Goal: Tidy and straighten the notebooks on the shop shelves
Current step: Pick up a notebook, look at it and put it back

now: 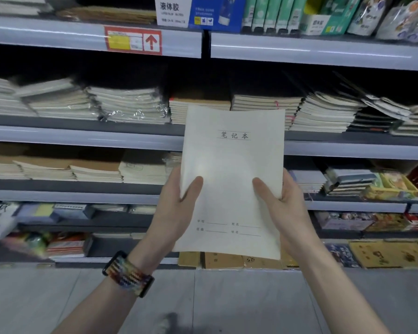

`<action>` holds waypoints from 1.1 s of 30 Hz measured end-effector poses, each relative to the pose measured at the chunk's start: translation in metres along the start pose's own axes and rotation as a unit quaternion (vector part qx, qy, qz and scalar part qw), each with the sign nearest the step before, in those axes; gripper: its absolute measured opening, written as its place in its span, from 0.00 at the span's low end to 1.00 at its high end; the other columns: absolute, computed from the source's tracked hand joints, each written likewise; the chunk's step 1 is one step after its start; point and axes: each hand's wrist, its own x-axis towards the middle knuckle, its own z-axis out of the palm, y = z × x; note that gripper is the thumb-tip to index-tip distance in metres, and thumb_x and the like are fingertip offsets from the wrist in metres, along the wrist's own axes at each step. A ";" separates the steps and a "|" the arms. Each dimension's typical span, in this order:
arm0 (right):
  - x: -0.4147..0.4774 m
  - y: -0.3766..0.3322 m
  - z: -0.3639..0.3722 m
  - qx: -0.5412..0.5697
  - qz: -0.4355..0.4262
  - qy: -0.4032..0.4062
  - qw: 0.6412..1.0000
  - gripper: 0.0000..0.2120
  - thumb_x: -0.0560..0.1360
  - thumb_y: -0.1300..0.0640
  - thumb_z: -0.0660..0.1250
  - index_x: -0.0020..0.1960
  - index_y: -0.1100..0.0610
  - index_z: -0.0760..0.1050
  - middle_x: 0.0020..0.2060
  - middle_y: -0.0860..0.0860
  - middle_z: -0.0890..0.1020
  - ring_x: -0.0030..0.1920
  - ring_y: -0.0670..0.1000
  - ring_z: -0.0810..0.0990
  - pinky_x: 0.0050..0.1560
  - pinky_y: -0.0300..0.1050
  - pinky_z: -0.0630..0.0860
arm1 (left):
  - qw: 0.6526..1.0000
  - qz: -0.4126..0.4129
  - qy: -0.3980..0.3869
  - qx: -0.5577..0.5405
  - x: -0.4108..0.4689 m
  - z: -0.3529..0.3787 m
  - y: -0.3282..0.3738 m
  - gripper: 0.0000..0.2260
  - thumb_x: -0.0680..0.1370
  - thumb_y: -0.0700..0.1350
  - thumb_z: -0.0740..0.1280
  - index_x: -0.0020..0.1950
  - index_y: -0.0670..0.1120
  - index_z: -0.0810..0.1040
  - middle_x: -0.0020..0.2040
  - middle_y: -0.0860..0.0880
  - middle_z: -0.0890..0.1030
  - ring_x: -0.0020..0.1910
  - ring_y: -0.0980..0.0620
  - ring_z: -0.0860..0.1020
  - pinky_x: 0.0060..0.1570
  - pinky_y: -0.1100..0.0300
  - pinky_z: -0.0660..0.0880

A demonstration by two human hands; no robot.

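Grey metal shelves (82, 138) cross the whole view in several tiers; their pale front rails catch thin streaks of light; a dark upright gap (206, 44) parts two units at the top; a red-framed label (133, 41) with an arrow sits on the top rail; below lies a grey floor (227, 297) with faint seams.

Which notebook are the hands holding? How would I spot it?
Look at the long grey shop shelves stacked with notebooks. In front of their middle, the left hand and right hand grip one white notebook upright. Unlike the flat stacks behind, it faces you, plain white with three printed characters near the top.
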 end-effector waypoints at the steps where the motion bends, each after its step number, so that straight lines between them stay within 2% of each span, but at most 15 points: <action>1: 0.000 0.002 0.005 -0.001 -0.002 -0.004 1.000 0.12 0.81 0.61 0.66 0.62 0.49 0.76 0.54 0.44 0.85 0.55 0.46 0.84 0.52 0.42 0.81 | 1.000 0.004 0.004 0.002 -0.001 -0.005 -0.002 0.15 0.83 0.49 0.61 0.71 0.53 0.69 0.59 0.61 0.79 0.57 0.61 0.79 0.55 0.59 0.80; 4: 0.002 0.008 0.027 -0.004 -0.008 -0.017 1.000 0.12 0.81 0.61 0.66 0.63 0.50 0.76 0.55 0.45 0.85 0.55 0.46 0.84 0.52 0.42 0.81 | 1.000 0.007 0.017 0.003 0.000 -0.025 -0.009 0.14 0.83 0.48 0.61 0.69 0.53 0.69 0.58 0.63 0.78 0.55 0.64 0.78 0.50 0.67 0.79; 9: 0.012 0.026 0.075 -0.017 -0.008 -0.032 0.999 0.14 0.81 0.59 0.66 0.65 0.49 0.75 0.58 0.47 0.84 0.58 0.49 0.83 0.60 0.55 0.79 | 0.999 -0.008 0.036 0.020 0.011 -0.069 -0.027 0.13 0.83 0.49 0.61 0.68 0.56 0.68 0.59 0.62 0.77 0.56 0.60 0.78 0.42 0.70 0.78; 11: 0.017 0.034 0.097 -0.015 -0.003 -0.035 0.999 0.13 0.81 0.59 0.66 0.65 0.49 0.75 0.58 0.47 0.84 0.59 0.49 0.83 0.61 0.57 0.79 | 0.999 -0.005 0.038 0.021 0.018 -0.088 -0.035 0.14 0.83 0.49 0.61 0.69 0.56 0.68 0.60 0.62 0.77 0.57 0.61 0.77 0.45 0.69 0.78; 15: 0.027 0.048 0.141 -0.032 -0.007 -0.031 0.999 0.13 0.81 0.60 0.66 0.62 0.48 0.76 0.55 0.42 0.84 0.57 0.45 0.83 0.58 0.49 0.81 | 0.999 -0.005 0.040 0.022 0.037 -0.127 -0.057 0.15 0.83 0.48 0.61 0.70 0.55 0.68 0.61 0.62 0.78 0.59 0.65 0.77 0.54 0.67 0.78; 18: 0.031 0.062 0.173 -0.043 0.004 -0.035 0.998 0.13 0.81 0.59 0.66 0.63 0.49 0.75 0.56 0.44 0.84 0.56 0.44 0.83 0.53 0.42 0.81 | 0.999 -0.020 0.043 0.026 0.047 -0.155 -0.077 0.16 0.83 0.48 0.62 0.71 0.54 0.69 0.62 0.62 0.78 0.60 0.65 0.77 0.54 0.68 0.76; 22: 0.037 0.081 0.212 -0.060 0.023 -0.053 0.997 0.12 0.81 0.57 0.66 0.63 0.50 0.74 0.51 0.38 0.83 0.52 0.38 0.82 0.46 0.34 0.79 | 0.997 -0.047 0.055 0.020 0.057 -0.188 -0.102 0.13 0.83 0.47 0.62 0.67 0.54 0.70 0.59 0.63 0.79 0.58 0.66 0.78 0.49 0.72 0.77; 24: 0.039 0.089 0.229 -0.064 0.029 -0.062 0.996 0.12 0.81 0.57 0.66 0.63 0.51 0.74 0.53 0.40 0.83 0.51 0.38 0.82 0.46 0.33 0.79 | 0.996 -0.062 0.063 0.027 0.062 -0.202 -0.114 0.11 0.83 0.48 0.62 0.66 0.52 0.70 0.58 0.61 0.79 0.56 0.64 0.78 0.47 0.71 0.77; 27: 0.042 0.105 0.254 -0.061 0.044 -0.066 0.995 0.11 0.81 0.59 0.65 0.63 0.52 0.74 0.53 0.41 0.83 0.52 0.39 0.82 0.45 0.33 0.78 | 0.994 -0.080 0.068 0.030 0.069 -0.222 -0.137 0.11 0.83 0.48 0.62 0.65 0.52 0.71 0.57 0.61 0.80 0.54 0.67 0.78 0.45 0.72 0.76; 31: 0.046 0.127 0.281 -0.059 0.069 -0.077 0.993 0.12 0.81 0.61 0.65 0.63 0.52 0.74 0.53 0.41 0.83 0.52 0.40 0.83 0.45 0.32 0.77 | 0.992 -0.101 0.071 0.031 0.075 -0.243 -0.168 0.14 0.83 0.47 0.63 0.68 0.54 0.70 0.60 0.62 0.79 0.58 0.66 0.78 0.55 0.69 0.76; 33: 0.050 0.139 0.293 -0.064 0.081 -0.081 0.991 0.12 0.81 0.60 0.65 0.63 0.52 0.74 0.54 0.43 0.83 0.50 0.38 0.82 0.44 0.31 0.77 | 0.990 -0.111 0.076 0.036 0.081 -0.252 -0.179 0.15 0.83 0.46 0.63 0.70 0.54 0.69 0.60 0.62 0.79 0.59 0.64 0.77 0.53 0.71 0.75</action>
